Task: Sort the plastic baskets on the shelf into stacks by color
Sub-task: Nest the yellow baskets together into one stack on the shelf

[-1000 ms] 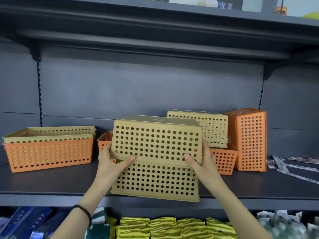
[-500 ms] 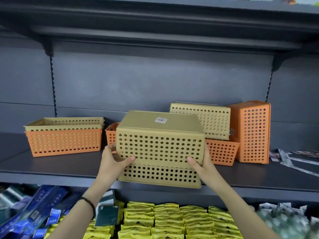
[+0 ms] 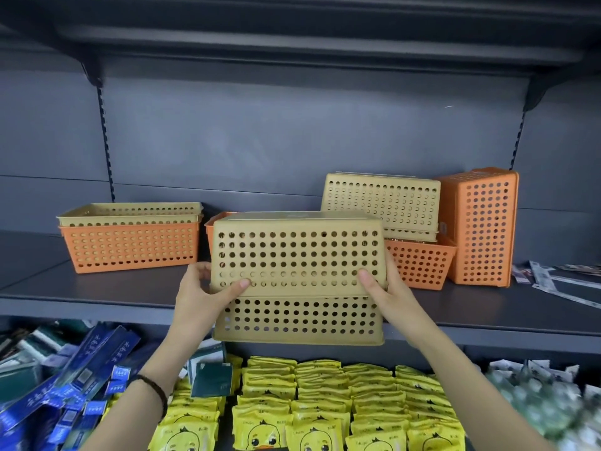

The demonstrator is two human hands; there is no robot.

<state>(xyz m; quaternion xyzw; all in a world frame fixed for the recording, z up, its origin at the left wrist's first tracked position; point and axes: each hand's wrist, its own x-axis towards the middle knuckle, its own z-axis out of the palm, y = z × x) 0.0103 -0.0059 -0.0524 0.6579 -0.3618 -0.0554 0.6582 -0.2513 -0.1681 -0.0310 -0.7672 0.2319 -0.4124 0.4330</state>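
Note:
Two upside-down yellow baskets [image 3: 297,255], nested one over the other, are held in front of the grey shelf [image 3: 97,294]. My left hand [image 3: 201,294] grips their left end and my right hand [image 3: 387,294] their right end. At the left, a yellow basket [image 3: 130,212] sits inside an orange basket [image 3: 130,244]. Behind the held pair an orange basket [image 3: 214,222] is mostly hidden. To the right, an overturned yellow basket [image 3: 380,203] rests on an orange basket [image 3: 419,265], beside an orange basket [image 3: 481,226] standing on end.
Papers [image 3: 559,278] lie at the shelf's right end. Below the shelf are blue boxes [image 3: 74,379], yellow duck packets [image 3: 325,405] and pale packets [image 3: 540,398]. A dark upper shelf [image 3: 292,34] overhangs, with brackets at both sides.
The held yellow pair has tilted so its flat bottom faces away and the perforated side faces me. The view has dropped, showing more of the goods below.

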